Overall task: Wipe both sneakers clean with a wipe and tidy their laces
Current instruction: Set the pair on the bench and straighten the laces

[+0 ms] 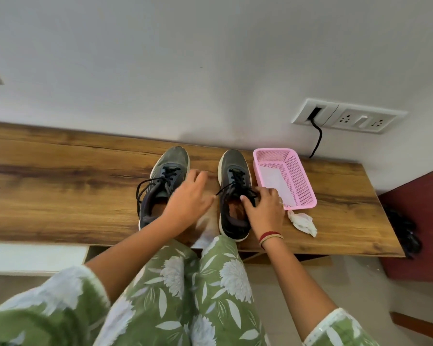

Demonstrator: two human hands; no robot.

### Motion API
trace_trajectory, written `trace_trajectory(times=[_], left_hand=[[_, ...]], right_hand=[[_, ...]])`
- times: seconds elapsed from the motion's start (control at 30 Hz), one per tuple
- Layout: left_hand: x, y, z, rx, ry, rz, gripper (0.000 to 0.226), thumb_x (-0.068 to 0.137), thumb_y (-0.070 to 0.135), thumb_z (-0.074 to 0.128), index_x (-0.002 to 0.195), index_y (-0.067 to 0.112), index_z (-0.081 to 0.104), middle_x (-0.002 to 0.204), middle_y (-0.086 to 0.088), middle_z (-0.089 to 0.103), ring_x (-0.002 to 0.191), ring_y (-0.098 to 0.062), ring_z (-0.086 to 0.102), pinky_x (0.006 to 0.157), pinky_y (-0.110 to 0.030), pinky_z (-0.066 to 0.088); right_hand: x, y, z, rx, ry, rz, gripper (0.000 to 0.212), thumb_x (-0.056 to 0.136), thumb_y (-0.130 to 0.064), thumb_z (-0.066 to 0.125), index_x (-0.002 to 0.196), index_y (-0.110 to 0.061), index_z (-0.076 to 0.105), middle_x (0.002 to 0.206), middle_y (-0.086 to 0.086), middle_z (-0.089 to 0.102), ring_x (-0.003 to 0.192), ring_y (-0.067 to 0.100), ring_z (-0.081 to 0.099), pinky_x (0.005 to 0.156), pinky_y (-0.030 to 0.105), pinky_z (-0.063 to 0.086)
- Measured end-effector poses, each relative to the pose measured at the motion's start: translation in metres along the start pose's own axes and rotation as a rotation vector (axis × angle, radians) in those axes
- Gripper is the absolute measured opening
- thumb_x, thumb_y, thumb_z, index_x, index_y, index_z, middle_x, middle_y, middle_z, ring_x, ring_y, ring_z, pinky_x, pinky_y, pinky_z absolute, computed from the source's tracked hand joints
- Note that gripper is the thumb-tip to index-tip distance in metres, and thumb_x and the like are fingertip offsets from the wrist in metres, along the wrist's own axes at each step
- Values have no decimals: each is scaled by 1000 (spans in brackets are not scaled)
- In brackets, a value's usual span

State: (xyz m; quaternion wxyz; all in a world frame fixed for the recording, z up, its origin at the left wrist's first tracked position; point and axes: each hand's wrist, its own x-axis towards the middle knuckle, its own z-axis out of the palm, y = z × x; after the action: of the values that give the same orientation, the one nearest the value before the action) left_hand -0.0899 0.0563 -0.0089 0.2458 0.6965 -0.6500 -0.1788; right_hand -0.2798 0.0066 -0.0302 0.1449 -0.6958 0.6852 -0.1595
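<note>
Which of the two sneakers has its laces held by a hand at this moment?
The sneaker beside the pink basket: the right hand pinches its laces. The other sneaker has loose laces, and the left hand by it holds nothing.

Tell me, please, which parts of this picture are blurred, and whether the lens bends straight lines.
Head view: the left hand is smeared by motion, worst at its fingertips; the right hand, gripping the laces of the right sneaker, is sharper; the bench shows slightly bowed edges, a wide-angle effect; light is soft, without glare.
</note>
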Motion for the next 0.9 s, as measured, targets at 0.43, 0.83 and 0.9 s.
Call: trace_trajectory(times=[0.43, 0.83, 0.9], left_hand=[[-34, -106, -29, -153, -2, -483, 47, 85, 26, 66, 125, 8, 49, 121, -16, 54, 109, -31, 53, 88, -37, 44], [-48, -87, -5, -129, 41, -318, 35, 83, 16, 63, 116, 10, 53, 112, -7, 58, 99, -24, 56, 73, -27, 39], [-45, -88, -9, -133, 8, -321, 36, 82, 18, 64, 116, 11, 53, 112, -6, 58, 97, -24, 57, 73, -29, 42]], right_hand=[[-38, -104, 43, 369, -311, -396, 21, 88, -16, 58, 108, -16, 62, 105, -2, 48, 82, 14, 56, 86, 36, 49], [-36, -110, 66, 127, -426, -244, 52, 84, -19, 59, 133, -18, 43, 125, 8, 49, 114, 27, 50, 94, 36, 43], [-39, -107, 67, 129, -416, -238, 51, 83, -19, 60, 132, -17, 45, 122, 8, 49, 112, 27, 50, 92, 35, 42]])
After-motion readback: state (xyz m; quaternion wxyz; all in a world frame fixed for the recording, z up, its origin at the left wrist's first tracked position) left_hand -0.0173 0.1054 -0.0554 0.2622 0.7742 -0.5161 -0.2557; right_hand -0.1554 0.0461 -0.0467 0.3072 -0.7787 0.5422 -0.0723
